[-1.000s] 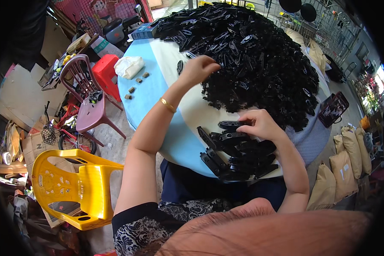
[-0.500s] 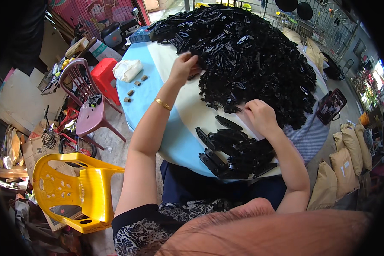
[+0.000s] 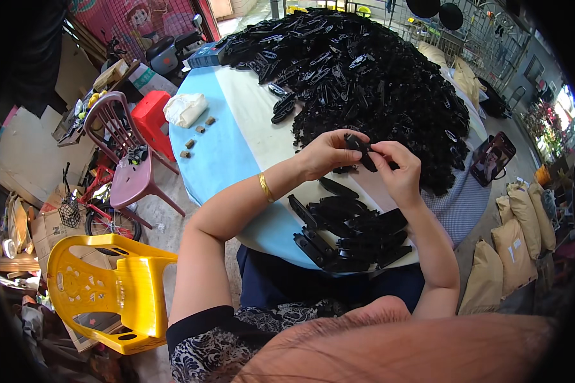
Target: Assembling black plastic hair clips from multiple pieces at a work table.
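Above the round table my left hand (image 3: 331,153) pinches a long, narrow black plastic piece (image 3: 361,152) between thumb and fingers. My right hand (image 3: 399,171) is closed at the piece's right side, its fingertips against it; something small and dark shows in its fingers, too hidden to name. Behind both hands rises a big heap of small black plastic parts (image 3: 364,83). A smaller pile of long black pieces (image 3: 358,223) lies at the table's near edge, below my hands. Two loose pieces (image 3: 283,107) rest at the heap's left edge.
A pale blue and cream cloth (image 3: 214,153) covers the table. On its left sit a white bag (image 3: 185,110) and several small brown blocks (image 3: 190,144); a blue box (image 3: 206,56) stands behind. A phone (image 3: 494,158) leans at the right. Chairs (image 3: 140,287) and sacks (image 3: 514,252) flank the table.
My left hand has come back from the heap's left edge with a long black piece. My right hand has lifted from the heap's near edge, and both hands now meet.
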The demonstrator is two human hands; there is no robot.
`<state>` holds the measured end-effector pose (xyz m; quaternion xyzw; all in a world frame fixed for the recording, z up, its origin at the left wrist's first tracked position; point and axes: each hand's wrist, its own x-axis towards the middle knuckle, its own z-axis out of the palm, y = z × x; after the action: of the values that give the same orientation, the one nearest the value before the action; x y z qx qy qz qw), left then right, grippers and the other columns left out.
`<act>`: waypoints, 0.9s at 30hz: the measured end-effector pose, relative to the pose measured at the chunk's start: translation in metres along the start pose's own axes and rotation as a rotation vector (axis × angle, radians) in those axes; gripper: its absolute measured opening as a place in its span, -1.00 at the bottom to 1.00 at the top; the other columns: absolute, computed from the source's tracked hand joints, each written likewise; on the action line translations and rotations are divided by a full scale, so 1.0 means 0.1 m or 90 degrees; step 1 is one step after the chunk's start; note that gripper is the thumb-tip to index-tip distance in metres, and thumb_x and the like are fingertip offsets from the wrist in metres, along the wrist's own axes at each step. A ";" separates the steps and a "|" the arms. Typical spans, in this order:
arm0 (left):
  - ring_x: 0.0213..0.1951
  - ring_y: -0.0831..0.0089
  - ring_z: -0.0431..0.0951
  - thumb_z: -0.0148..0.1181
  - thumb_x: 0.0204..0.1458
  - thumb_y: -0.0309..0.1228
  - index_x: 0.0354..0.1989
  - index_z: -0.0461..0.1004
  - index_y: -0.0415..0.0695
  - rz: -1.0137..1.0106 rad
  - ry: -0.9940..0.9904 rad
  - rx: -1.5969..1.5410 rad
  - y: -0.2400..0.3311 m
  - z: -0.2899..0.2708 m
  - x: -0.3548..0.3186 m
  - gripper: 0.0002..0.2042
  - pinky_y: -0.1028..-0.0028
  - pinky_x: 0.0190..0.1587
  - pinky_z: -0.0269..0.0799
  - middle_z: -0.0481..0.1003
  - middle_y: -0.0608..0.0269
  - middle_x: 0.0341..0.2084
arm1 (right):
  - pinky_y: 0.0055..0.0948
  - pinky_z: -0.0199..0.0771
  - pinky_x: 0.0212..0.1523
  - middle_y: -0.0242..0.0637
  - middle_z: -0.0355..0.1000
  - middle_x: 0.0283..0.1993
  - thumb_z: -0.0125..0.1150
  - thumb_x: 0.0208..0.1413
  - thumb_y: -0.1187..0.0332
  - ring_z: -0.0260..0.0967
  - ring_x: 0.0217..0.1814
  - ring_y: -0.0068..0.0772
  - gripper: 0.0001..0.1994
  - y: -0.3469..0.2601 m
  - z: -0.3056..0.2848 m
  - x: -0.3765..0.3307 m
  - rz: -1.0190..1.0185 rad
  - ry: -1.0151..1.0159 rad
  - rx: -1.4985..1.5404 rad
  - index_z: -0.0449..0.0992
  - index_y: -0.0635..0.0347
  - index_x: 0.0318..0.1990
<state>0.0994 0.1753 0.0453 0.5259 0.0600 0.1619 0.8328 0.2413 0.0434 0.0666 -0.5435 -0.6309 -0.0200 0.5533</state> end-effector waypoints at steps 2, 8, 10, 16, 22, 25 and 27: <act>-0.20 0.47 0.53 0.15 0.02 -0.61 0.02 0.37 -0.19 0.008 0.024 0.026 -0.01 0.03 0.00 -0.65 0.45 -0.06 0.50 0.49 0.23 -0.23 | -0.56 0.43 -0.44 -0.25 0.47 -0.40 0.27 -0.14 0.62 0.43 -0.42 -0.39 -0.86 0.00 0.01 0.00 -0.057 0.017 -0.045 0.54 0.29 -0.35; -0.25 0.46 0.55 0.18 -0.01 -0.61 0.03 0.36 -0.21 0.003 0.091 0.084 -0.03 0.07 -0.01 -0.63 0.46 -0.09 0.52 0.50 0.23 -0.28 | -0.46 0.45 -0.42 -0.27 0.46 -0.40 0.28 -0.22 0.61 0.41 -0.40 -0.29 -0.84 -0.05 -0.02 0.02 -0.213 0.034 -0.196 0.54 0.23 -0.39; -0.24 0.45 0.55 0.19 -0.01 -0.59 0.02 0.37 -0.22 0.021 0.123 0.071 -0.07 0.05 0.00 -0.63 0.47 -0.09 0.52 0.50 0.22 -0.27 | -0.45 0.44 -0.43 -0.29 0.45 -0.41 0.28 -0.23 0.60 0.40 -0.40 -0.31 -0.83 -0.05 -0.02 0.02 -0.240 0.028 -0.227 0.55 0.22 -0.40; -0.24 0.47 0.55 0.20 -0.01 -0.57 0.04 0.35 -0.25 0.050 0.151 0.027 -0.07 0.11 -0.02 -0.61 0.49 -0.09 0.50 0.50 0.20 -0.26 | -0.42 0.45 -0.37 -0.33 0.42 -0.35 0.26 -0.23 0.58 0.39 -0.34 -0.32 -0.79 -0.06 0.02 -0.03 -0.278 -0.058 -0.361 0.53 0.20 -0.34; -0.29 0.58 0.54 0.23 -0.08 -0.57 -0.10 0.38 -0.29 0.162 0.116 0.323 0.06 0.18 -0.06 -0.68 0.58 -0.21 0.49 0.54 0.20 -0.29 | -0.55 0.46 -0.13 -0.19 0.49 -0.16 0.23 0.03 0.48 0.44 -0.14 -0.53 -0.72 0.18 0.01 -0.02 0.404 -0.230 0.263 0.44 0.39 -0.09; -0.27 0.58 0.53 0.21 -0.07 -0.59 -0.12 0.37 -0.30 0.181 0.125 0.419 0.10 0.27 -0.12 -0.70 0.58 -0.19 0.49 0.53 0.19 -0.29 | -0.58 0.47 -0.20 -0.20 0.52 -0.24 0.24 0.01 0.48 0.47 -0.24 -0.54 -0.73 0.12 0.03 -0.07 0.311 -0.190 0.200 0.46 0.37 -0.12; -0.23 0.56 0.53 0.20 -0.05 -0.61 -0.09 0.36 -0.29 0.178 0.119 0.471 0.13 0.29 -0.12 -0.69 0.58 -0.14 0.48 0.51 0.17 -0.24 | -0.58 0.48 -0.24 -0.20 0.53 -0.29 0.26 0.00 0.45 0.47 -0.28 -0.56 -0.74 0.12 0.05 -0.10 0.271 -0.168 0.158 0.48 0.37 -0.14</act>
<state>0.0930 0.1510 0.0689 0.7763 0.1180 0.2882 0.5481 0.2447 0.0446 0.0504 -0.5896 -0.5666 0.2453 0.5207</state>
